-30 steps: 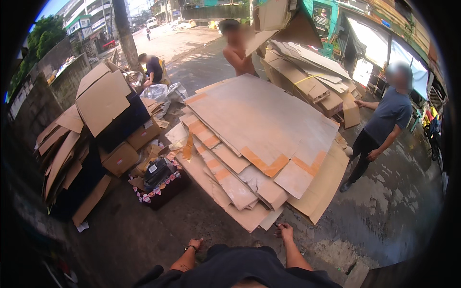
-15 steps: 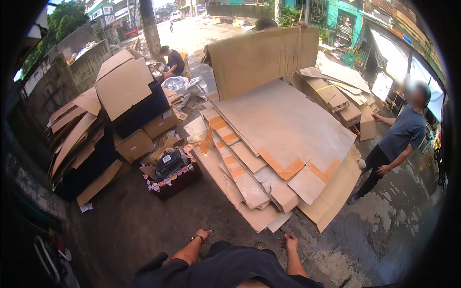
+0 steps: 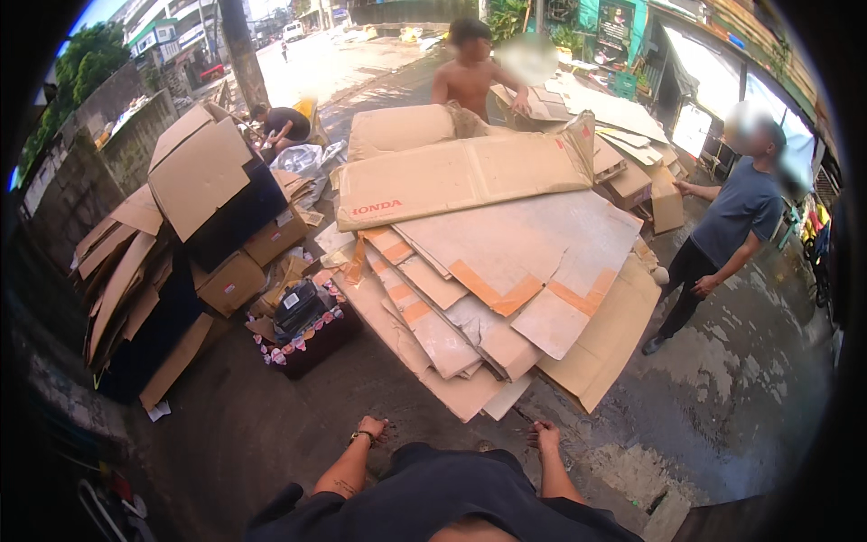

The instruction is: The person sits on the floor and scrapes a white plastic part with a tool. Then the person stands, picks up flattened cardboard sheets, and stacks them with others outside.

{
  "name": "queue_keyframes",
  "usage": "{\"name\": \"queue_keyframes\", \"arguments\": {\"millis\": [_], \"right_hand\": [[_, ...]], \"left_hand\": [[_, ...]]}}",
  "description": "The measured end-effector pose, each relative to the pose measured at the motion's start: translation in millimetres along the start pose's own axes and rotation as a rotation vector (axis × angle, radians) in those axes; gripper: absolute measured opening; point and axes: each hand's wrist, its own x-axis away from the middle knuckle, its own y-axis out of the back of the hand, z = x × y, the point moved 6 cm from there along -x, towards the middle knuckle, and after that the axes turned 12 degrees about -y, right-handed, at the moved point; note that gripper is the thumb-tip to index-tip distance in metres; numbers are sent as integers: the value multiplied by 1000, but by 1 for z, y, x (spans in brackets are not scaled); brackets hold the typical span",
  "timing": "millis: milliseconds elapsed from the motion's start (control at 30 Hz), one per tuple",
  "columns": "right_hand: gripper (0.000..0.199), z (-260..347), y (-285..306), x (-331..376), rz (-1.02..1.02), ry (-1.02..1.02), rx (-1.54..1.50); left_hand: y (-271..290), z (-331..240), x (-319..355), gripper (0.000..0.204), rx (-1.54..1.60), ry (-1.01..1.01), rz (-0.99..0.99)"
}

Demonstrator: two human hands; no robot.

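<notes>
My left hand [image 3: 373, 430], with a band on the wrist, hangs over the dark ground in front of the cardboard stack, holding nothing; its fingers look loosely apart. My right hand [image 3: 544, 436] is closed just below the stack's near corner. A thin dark object [image 3: 522, 415] sticks out of it toward the cardboard; its kind is too small to make out. The stack of flattened cardboard [image 3: 587, 298], with orange tape strips, stands ahead of me. Across its far part lies a folded cardboard box [image 3: 452, 181] with red print. Neither hand appears to touch the stack.
Behind the stack stands a shirtless person [image 3: 474, 77]. At right, a person in a grey shirt [image 3: 736, 212] stands on wet ground. A dark box [image 3: 316, 352] with flowery trim holds a black object. More cardboard [image 3: 199, 181] is piled at left; another person [image 3: 282, 126] sits beyond.
The cardboard held upright at the far side has come down flat onto the stack. The person behind it now shows. My hands stay low, almost unmoved; the view has shifted slightly.
</notes>
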Motion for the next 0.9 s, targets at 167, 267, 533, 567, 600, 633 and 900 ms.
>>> {"name": "queue_keyframes", "arguments": {"millis": [167, 267, 533, 567, 600, 633, 900], "right_hand": [[19, 10, 56, -34, -36, 8, -52], [19, 22, 82, -36, -76, 7, -59], [20, 5, 139, -34, -320, -56, -229], [17, -11, 141, -35, -342, -92, -245], [14, -26, 142, -38, -363, -124, -268], [14, -37, 138, -33, -394, -172, -277], [28, -153, 69, 34, -400, -399, -356]], "left_hand": [[16, -128, 18, 29, -36, -378, -182], [16, -204, 21, 30, 431, -606, -37], [8, -416, -73, 44, 1192, -560, 266], [3, -439, -99, 58, 1233, -513, 259], [-2, -464, -124, 62, 1275, -473, 245], [-5, -487, -149, 67, 1311, -436, 227], [-50, -646, -270, 95, 1720, -231, 100]]}}
